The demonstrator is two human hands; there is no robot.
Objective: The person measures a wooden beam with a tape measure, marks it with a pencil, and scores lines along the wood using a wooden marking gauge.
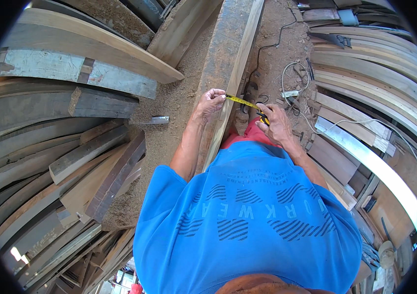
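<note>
Well to the left of the left hand (212,104), we saw lumber boards (27,132) piled deep, probably set aside to leave standing room; more planks (370,71) lay well to the right of the right hand (277,122). Ahead of the left hand ran a long timber beam (223,54), apparently laid lengthwise for easy reach. We saw the left forearm (187,147) stretched forward and the right forearm (299,154) slanted inward. The right hand's fingers curled around the tape measure (264,119); the left thumb and fingertips pinched the end of its yellow blade (242,101), presumably drawn between both hands to keep it straight. Whether the left hand touched the beam, we could not tell.
</note>
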